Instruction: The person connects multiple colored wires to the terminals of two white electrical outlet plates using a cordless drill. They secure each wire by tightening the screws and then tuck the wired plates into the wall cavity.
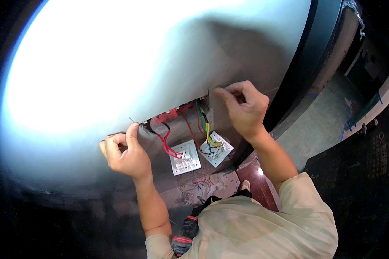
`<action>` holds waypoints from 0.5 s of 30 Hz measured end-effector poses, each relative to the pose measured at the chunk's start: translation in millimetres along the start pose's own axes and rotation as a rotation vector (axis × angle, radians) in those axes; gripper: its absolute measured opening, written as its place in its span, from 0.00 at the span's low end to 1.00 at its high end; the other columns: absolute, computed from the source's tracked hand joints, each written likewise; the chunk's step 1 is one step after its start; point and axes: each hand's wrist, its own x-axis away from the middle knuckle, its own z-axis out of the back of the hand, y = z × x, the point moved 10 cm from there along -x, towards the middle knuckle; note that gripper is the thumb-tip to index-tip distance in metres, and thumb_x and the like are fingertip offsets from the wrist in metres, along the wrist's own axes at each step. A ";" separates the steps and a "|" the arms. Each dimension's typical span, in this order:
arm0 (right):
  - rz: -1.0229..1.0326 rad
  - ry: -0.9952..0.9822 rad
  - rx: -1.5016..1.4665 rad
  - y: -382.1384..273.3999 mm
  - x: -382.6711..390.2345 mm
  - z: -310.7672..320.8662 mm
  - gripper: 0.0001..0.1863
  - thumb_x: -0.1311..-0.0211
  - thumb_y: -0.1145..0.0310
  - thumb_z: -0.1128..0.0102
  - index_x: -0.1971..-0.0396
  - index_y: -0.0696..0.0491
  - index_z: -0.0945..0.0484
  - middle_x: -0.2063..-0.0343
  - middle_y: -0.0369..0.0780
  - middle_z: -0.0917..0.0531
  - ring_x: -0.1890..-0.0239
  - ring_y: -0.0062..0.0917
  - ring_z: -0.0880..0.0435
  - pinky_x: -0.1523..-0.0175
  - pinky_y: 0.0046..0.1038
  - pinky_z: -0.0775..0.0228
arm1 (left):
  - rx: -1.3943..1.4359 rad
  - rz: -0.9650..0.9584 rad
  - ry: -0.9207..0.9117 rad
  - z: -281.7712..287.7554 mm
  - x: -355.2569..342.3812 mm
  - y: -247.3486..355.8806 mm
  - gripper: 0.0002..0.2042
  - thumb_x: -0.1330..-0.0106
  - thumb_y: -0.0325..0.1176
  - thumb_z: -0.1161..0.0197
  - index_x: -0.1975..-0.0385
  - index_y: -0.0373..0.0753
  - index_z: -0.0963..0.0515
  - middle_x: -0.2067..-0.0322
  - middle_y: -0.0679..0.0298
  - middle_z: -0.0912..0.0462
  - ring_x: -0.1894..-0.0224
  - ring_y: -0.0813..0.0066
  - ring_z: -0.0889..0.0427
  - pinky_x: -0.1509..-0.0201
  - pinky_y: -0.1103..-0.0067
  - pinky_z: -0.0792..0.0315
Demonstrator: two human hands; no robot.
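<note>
My left hand is closed at the left end of an opening in the wall. Its thumb and fingers are pressed together beside a thin dark line on the wall, and anything between them is too small to make out. At the opening's right end my right hand is pinched, its fingertips blurred. Red wall boxes sit in the opening between my hands. Below it a white switch plate hangs, back showing, on red wires. A second white plate hangs tilted to its right on yellow, green and red wires.
Bright light washes over the pale wall. A dark vertical frame stands right of my right hand. Wire scraps litter the floor below. A red and black power tool is by my waist. Dark printed boards stand at the right.
</note>
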 end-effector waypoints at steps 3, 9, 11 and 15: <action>0.062 -0.032 0.008 -12.3 -10.2 -10.3 0.10 0.48 0.77 0.21 0.77 0.57 0.18 0.79 0.39 0.14 0.78 0.16 0.18 0.72 0.20 0.29 | 0.042 -0.014 0.037 -11.7 -9.3 17.6 0.19 0.46 0.23 0.20 0.84 0.37 0.30 0.80 0.70 0.34 0.75 0.77 0.38 0.72 0.77 0.41; 0.076 0.034 -0.009 5.8 10.6 -6.6 0.15 0.53 0.68 0.18 0.81 0.50 0.21 0.86 0.38 0.21 0.87 0.30 0.22 0.78 0.29 0.33 | -0.006 -0.042 0.018 -1.5 10.1 -0.4 0.18 0.43 0.22 0.22 0.83 0.36 0.30 0.79 0.70 0.32 0.74 0.77 0.35 0.71 0.78 0.38; 0.072 0.037 -0.072 4.7 6.3 -9.5 0.15 0.53 0.69 0.18 0.82 0.50 0.22 0.87 0.38 0.22 0.87 0.30 0.23 0.80 0.30 0.36 | -0.012 -0.066 0.023 -0.9 9.3 -2.8 0.18 0.42 0.22 0.22 0.82 0.35 0.30 0.78 0.68 0.30 0.73 0.76 0.33 0.70 0.77 0.37; 0.140 0.045 -0.079 -10.0 -3.9 -15.7 0.15 0.52 0.69 0.19 0.83 0.50 0.22 0.88 0.39 0.23 0.87 0.32 0.23 0.80 0.30 0.36 | -0.014 -0.062 0.060 -8.4 10.9 4.3 0.17 0.42 0.22 0.22 0.81 0.35 0.30 0.78 0.68 0.30 0.73 0.75 0.32 0.70 0.77 0.35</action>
